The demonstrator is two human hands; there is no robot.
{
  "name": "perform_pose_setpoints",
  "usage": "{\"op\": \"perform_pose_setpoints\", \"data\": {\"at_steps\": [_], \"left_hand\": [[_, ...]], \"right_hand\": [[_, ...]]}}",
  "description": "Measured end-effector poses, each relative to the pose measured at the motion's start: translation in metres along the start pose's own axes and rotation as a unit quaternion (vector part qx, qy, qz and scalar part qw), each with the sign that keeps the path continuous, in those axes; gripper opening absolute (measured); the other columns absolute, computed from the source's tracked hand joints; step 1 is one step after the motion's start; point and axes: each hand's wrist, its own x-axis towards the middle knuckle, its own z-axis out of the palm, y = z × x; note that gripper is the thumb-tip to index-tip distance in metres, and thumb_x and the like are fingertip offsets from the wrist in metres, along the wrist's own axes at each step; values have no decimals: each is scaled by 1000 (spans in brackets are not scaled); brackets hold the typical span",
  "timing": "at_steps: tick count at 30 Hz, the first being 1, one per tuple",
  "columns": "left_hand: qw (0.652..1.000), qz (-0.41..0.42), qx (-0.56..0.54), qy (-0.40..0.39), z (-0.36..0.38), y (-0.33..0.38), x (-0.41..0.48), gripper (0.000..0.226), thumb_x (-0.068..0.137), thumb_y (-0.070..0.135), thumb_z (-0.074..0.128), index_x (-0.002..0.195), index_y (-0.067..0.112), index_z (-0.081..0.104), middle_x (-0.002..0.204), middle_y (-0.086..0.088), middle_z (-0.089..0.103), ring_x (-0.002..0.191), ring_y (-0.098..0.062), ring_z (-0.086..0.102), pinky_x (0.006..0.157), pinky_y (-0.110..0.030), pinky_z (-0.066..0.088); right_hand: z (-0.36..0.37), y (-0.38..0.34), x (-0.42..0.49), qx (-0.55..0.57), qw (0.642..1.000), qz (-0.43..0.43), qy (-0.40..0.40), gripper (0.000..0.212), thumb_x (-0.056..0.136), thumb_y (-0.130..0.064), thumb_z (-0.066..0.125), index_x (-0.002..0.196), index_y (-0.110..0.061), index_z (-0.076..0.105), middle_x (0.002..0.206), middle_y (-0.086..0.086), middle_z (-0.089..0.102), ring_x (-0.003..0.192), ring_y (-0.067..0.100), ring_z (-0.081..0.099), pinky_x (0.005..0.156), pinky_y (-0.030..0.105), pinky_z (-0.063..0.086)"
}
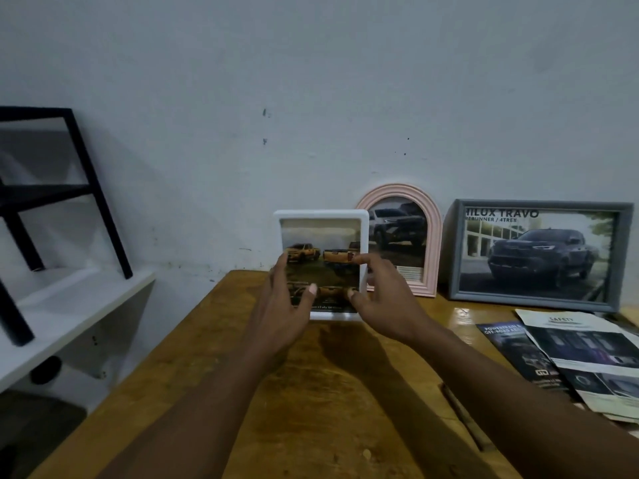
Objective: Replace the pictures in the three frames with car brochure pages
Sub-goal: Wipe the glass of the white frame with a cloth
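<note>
White frame: a white rectangular plastic picture frame (321, 216) stands upright near the back edge of the table, close to the wall, with its base on the wood. It shows a car brochure page with orange pickup trucks (320, 257) behind its front.

Left hand: the left hand (281, 316) is at the white frame's lower left, fingers spread and lying along the left edge, thumb tip pressed on the page's lower part. It steadies the frame rather than closing round it.

Right hand: the right hand (383, 299) is at the frame's lower right. Its fingers are loosely curled, one fingertip on the right edge by an orange truck, the thumb on the lower right of the page — touching, not clenched.

Pink frame: an arched pink frame with ridged moulding (432, 243) stands just behind and right of the white one, partly overlapped by it, and holds a page with a dark pickup.

Grey frame: a grey rectangular wooden frame (539, 203) stands further right against the wall — its page shows a dark pickup and the heading "HILUX TRAVO".

Loose pages: several car brochure sheets (584, 361) lie overlapped on the right of the table, in front of the grey frame.

Table: a glossy brown wooden table (311, 409) carries all three frames.

Left side: a black metal rack (100, 198) stands on a white shelf (69, 305), apart from the table.
</note>
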Motion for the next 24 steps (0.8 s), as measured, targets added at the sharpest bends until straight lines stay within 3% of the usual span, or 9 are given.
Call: {"op": "perform_pose_setpoints", "data": {"at_steps": [7, 13, 21, 24], "left_hand": [[999, 0, 31, 19, -5, -24, 22, 77, 100, 54, 49, 159, 39, 3, 167, 1, 19, 148, -24, 30, 107, -36, 31], [999, -26, 22, 15, -3, -45, 47, 76, 98, 60, 48, 155, 48, -1, 168, 3, 16, 150, -26, 27, 112, -50, 35], [999, -31, 26, 15, 8, -64, 81, 76, 98, 61, 47, 156, 47, -1, 168, 4, 16, 149, -26, 29, 111, -51, 38], [999, -33, 31, 21, 10, -66, 92, 76, 99, 58, 48, 157, 45, 1, 167, 4, 17, 148, -26, 31, 109, -49, 39]], "right_hand": [[26, 1, 27, -14, 1000, -18, -4, 57, 90, -27, 69, 138, -34, 39, 152, -2, 32, 130, 20, 47, 90, 23, 50], [43, 6, 51, -36, 999, -11, -15, 57, 91, -26, 67, 140, -33, 38, 152, -4, 31, 128, 17, 45, 76, 5, 35], [56, 20, 80, -62, 998, -19, -18, 56, 92, -25, 66, 139, -30, 38, 151, -4, 30, 115, 4, 43, 67, 1, 37], [60, 23, 90, -65, 998, -22, -10, 55, 92, -25, 67, 139, -29, 39, 151, -4, 30, 116, 2, 38, 71, -1, 34]]}}
